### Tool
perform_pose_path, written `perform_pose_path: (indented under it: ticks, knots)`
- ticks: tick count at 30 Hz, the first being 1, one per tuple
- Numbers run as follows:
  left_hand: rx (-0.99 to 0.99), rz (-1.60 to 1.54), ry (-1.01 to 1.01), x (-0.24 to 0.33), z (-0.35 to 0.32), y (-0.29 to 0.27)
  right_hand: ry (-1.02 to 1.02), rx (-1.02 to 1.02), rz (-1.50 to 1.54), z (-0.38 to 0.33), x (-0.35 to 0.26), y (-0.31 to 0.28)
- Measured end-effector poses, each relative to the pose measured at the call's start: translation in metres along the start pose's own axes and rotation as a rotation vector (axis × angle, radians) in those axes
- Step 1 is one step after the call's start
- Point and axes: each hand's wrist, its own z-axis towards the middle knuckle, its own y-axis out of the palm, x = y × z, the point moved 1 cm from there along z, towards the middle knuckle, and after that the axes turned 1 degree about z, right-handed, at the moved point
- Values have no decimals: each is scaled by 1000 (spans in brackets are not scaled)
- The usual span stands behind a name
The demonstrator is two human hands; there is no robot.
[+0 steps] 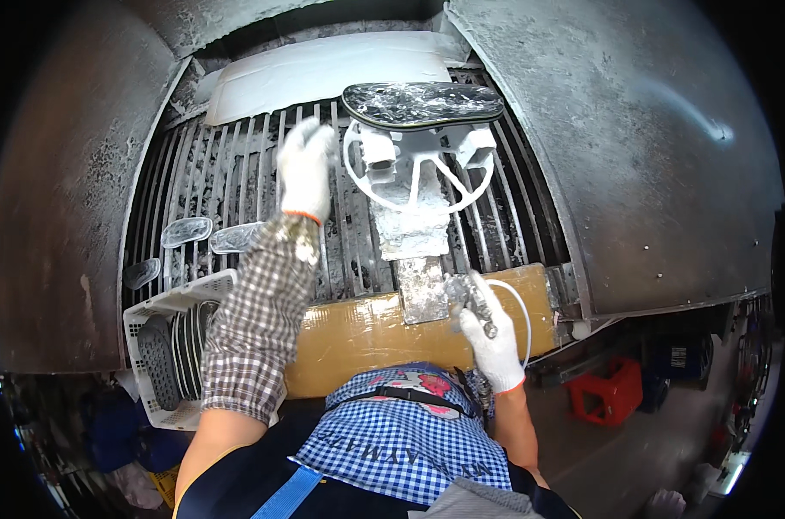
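Observation:
My left hand (pixel 305 171), in a white glove with an orange cuff, reaches out over the slatted grate. Its fingers point away from me with nothing seen in them, left of a white-coated wheel-shaped stand (pixel 415 182). On top of that stand lies a black shoe sole (pixel 423 105) with whitish smears. Low on the right, my gloved right hand (pixel 494 346) is closed around a grey metal spray gun (pixel 469 300), partly hidden by the fingers. A white hose (pixel 525 313) curves beside this hand.
A white plastic basket (pixel 137 324) holding several soles stands at the left. Three clear oval pieces, one a clear plate (pixel 187 232), lie on the grate (pixel 263 164). Metal walls (pixel 635 173) flank it; brown-taped board (pixel 349 346) runs along the front. A red stool (pixel 607 394) stands lower right.

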Motion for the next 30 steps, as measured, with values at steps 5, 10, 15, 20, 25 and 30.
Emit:
perform_pose_path:
  ticks: [5,10,15,20,25,30]
  knots:
    - [12,-226,-427,-57,-79,-4,-212,-16,170,18,-56,5]
    - [-400,-644,-631,-80,-130,13,-390,-86,231,41,-120,29]
    - [-458,-802,-618,-81,-132,35,-600,-109,130,59,-159,57]
    - [-432,-805,-671,-66,-131,41,-603,-78,121,66,-162,65]
    - [-467,-857,-646,-94,-122,34,-649,8,6,81,-150,58]
    - [-507,-768,-598,-81,-129,40,-625,85,72,92,-140,46]
